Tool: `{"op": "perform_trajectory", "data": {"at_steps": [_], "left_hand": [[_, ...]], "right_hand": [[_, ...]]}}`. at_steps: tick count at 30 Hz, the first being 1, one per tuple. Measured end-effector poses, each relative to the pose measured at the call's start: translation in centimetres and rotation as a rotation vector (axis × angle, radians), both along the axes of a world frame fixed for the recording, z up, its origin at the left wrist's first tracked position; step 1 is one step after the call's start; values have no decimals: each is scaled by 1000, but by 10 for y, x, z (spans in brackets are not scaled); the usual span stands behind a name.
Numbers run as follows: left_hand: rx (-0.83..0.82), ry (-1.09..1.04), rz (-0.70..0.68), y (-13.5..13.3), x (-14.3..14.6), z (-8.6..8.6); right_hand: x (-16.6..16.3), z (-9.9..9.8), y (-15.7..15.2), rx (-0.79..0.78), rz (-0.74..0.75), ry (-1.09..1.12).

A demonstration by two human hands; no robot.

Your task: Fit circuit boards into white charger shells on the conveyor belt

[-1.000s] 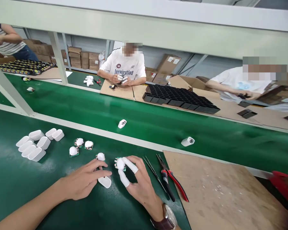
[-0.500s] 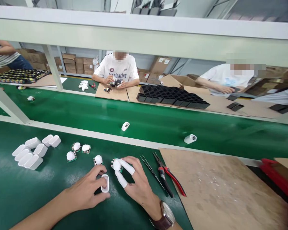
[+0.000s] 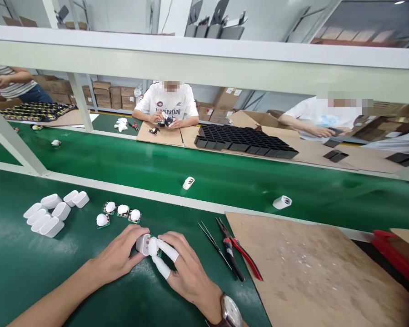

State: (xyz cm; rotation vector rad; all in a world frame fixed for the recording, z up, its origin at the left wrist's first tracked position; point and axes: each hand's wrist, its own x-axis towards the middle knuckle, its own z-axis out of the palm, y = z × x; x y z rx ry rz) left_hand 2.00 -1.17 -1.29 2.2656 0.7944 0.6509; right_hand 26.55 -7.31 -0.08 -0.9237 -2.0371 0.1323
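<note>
Left hand (image 3: 121, 259) lies low on the green surface (image 3: 37, 272), its fingers closed around a small white shell (image 3: 142, 244). The right hand (image 3: 184, 272) meets it from the other side. Its thumb and forefinger, capped in white finger cots (image 3: 163, 269), pinch a white domed part (image 3: 153, 246) and hold it right against the shell's near end. Whether the part sits partly inside the shell cannot be told. The two hands touch at the fingertips, just in front of the person, and a watch (image 3: 230, 312) shows on the right wrist. To the left and a little farther back, four more domed parts on small circuit boards (image 3: 123, 210) lie in a loose row, and beyond them is a cluster of empty white shells (image 3: 49, 213). Just right of the hands lie tweezers (image 3: 209, 236) and red-handled pliers (image 3: 240, 252), beside a brown board (image 3: 313, 272). On the green belt (image 3: 225, 168) behind lie two white units (image 3: 188, 183) — well apart. Across it, co-workers sit near a black tray (image 3: 245, 141).
</note>
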Motion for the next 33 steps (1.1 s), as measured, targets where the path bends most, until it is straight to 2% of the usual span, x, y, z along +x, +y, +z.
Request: {"op": "perform_trajectory", "data": {"at_steps": [6, 16, 21, 26, 30, 33], "left_hand": [[38, -23, 0, 1, 0, 5], [29, 38, 3, -1, -2, -1], [-109, 13, -39, -3, -2, -4], [-294, 8, -13, -2, 1, -2], [-307, 23, -17, -2, 0, 6], [-192, 25, -37, -1, -1, 8]], "right_hand": [[-3, -4, 1, 31, -2, -24], [-5, -4, 0, 23, -27, -132], [-4, -4, -3, -38, -24, -164], [-15, -1, -2, -90, -33, -224], [-18, -2, 4, -211, 9, -120], [-11, -9, 9, -255, -25, 43]]}}
